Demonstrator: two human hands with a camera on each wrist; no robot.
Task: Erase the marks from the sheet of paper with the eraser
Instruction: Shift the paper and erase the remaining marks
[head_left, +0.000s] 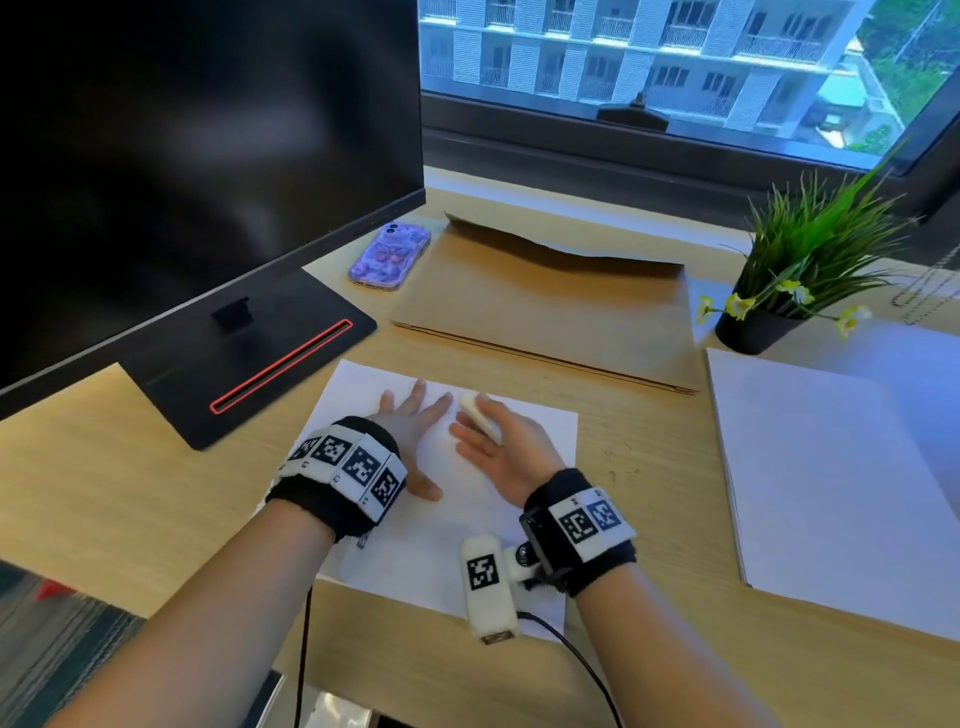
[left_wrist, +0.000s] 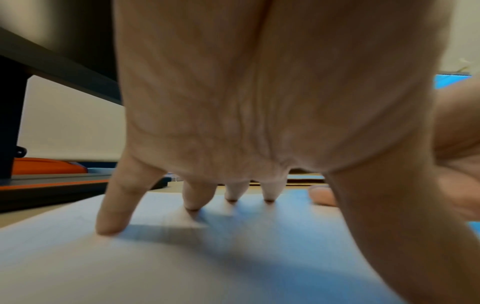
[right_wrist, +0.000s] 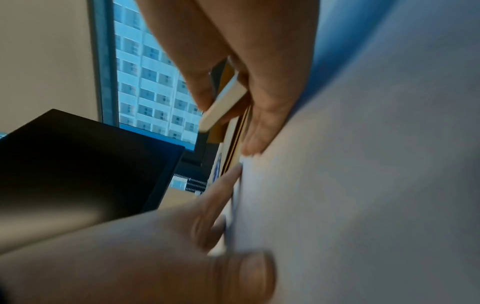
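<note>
A white sheet of paper (head_left: 545, 431) lies on the wooden desk in front of me. My left hand (head_left: 410, 423) presses flat on it with fingers (left_wrist: 111, 216) spread and straight. Just to its right, my right hand (head_left: 493, 441) stands on its little-finger edge on the sheet, palm facing left. It pinches a small white eraser (head_left: 478, 413) between its fingers, and the eraser (right_wrist: 223, 105) sits above the paper (right_wrist: 363, 185) without touching it. Faint grey lines show on the paper (left_wrist: 103, 267) near my left fingertips, too blurred to read.
A black monitor (head_left: 208, 156) and its base (head_left: 260, 358) stand at the left. A purple phone (head_left: 389, 257) and a brown cardboard folder (head_left: 545, 312) lie behind the sheet. A potted plant (head_left: 800, 270) and a stack of white paper (head_left: 831, 493) are at the right.
</note>
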